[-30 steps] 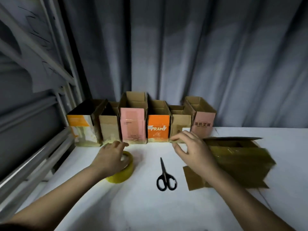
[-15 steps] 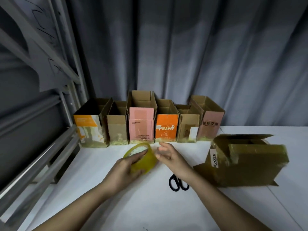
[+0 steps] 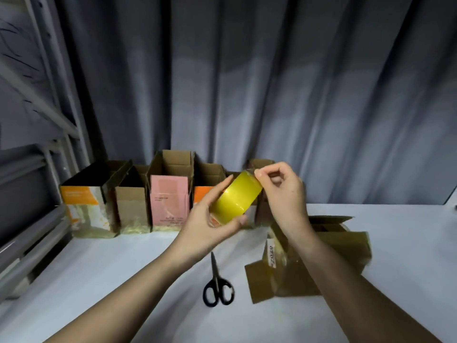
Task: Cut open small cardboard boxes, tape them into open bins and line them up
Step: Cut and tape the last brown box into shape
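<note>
- Left hand (image 3: pixel 212 216) grips the yellow tape roll (image 3: pixel 236 197), fingers and thumb curled round its sides, holding it tilted in the air above the white surface (image 3: pixel 103 268).
- Right hand (image 3: pixel 282 194) pinches at the upper edge of the tape roll with thumb and forefinger, the other fingers curled.
- Behind the tape roll, a row of open cardboard bins (image 3: pixel 133 201) stands against the grey curtain (image 3: pixel 272 95); 4 show clearly, among them a pink-fronted bin (image 3: pixel 169 199), and the ones further right are partly hidden by the hands.
- Below the tape roll, black scissors (image 3: pixel 217 284) lie on the surface, handles toward the person.
- Right of the scissors, just beside them, a taped brown cardboard box (image 3: pixel 333 246) lies on its side with flaps open, partly under the right forearm.
</note>
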